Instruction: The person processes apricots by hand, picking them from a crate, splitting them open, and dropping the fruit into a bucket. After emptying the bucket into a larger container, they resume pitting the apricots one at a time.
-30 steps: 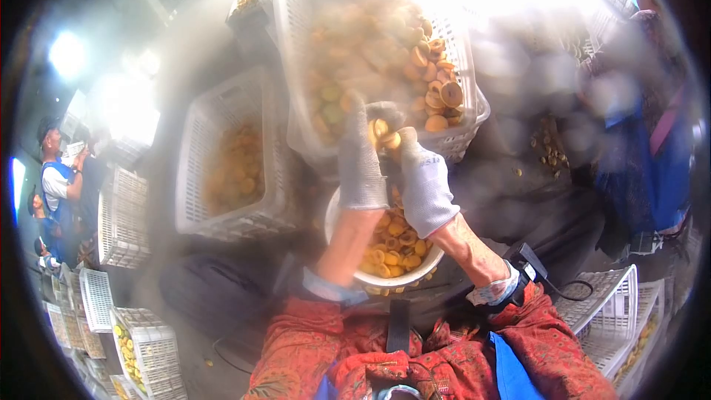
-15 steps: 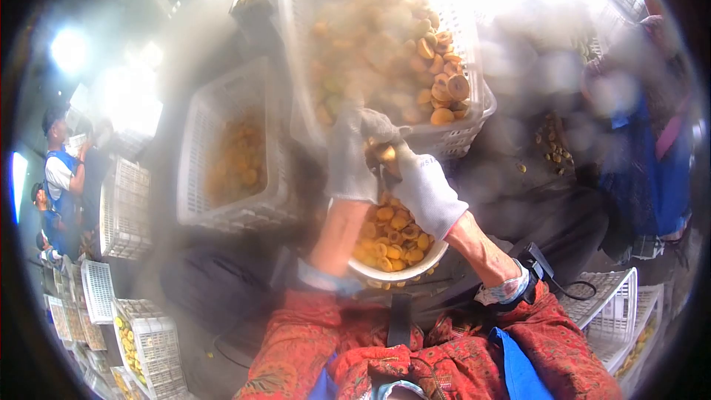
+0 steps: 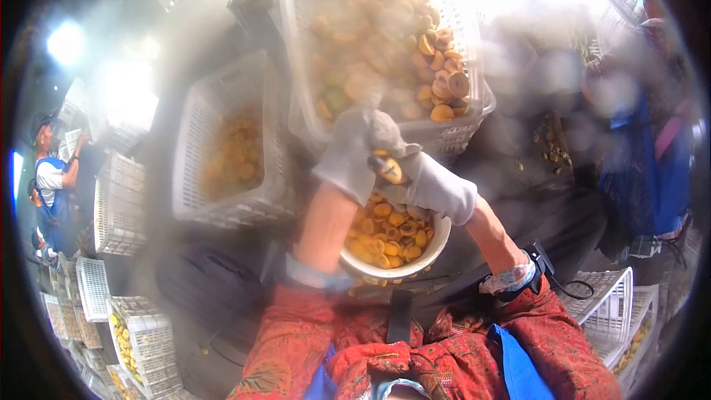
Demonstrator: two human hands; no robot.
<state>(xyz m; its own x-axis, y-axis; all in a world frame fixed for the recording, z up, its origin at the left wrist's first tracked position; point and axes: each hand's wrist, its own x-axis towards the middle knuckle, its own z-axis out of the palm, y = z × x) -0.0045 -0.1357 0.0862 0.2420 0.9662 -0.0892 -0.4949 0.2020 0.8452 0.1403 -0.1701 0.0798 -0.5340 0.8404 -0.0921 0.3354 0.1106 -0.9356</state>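
My two gloved hands meet above a white bowl. My left hand (image 3: 354, 147), in a grey-white glove, is closed round a small orange-yellow apricot (image 3: 389, 170). From the other side, my right hand (image 3: 438, 187) is closed with its fingers at the same fruit. A dark edge shows beside the apricot, but I cannot make out whether it is a tool. Below, the bowl (image 3: 409, 272) holds many apricot halves (image 3: 385, 235), some with brown hollows. Just beyond my hands stands a large white crate (image 3: 459, 132) heaped with apricots (image 3: 444, 85).
Another white crate (image 3: 194, 211) with orange fruit stands to the left, blurred by haze on the lens. More crates (image 3: 122, 204) are stacked at far left, near a person (image 3: 50, 178) in a blue apron. White crates (image 3: 603, 304) lie at lower right; someone in blue (image 3: 633, 163) is behind them.
My hands have tilted slightly, and the apricot between them shows more of its pale orange side. My right wrist has moved a little to the right. The person at far left has shifted.
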